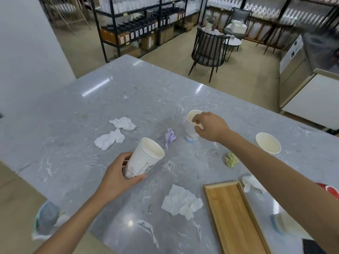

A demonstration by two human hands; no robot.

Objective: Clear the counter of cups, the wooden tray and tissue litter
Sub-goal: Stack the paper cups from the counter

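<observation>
Left hand (117,177) wraps a tall printed paper cup (144,158), tilted above the counter (73,110) near its left edge; print unreadable. Right hand (208,126) pinches the rim of a second paper cup (191,125) standing mid-counter. Wooden tray (233,215) sits by the near edge.

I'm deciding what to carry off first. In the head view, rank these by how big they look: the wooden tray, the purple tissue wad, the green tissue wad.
1. wooden tray, clearly largest, though nearest the camera.
2-3. purple tissue wad and green tissue wad: look alike, too close to rank.
</observation>
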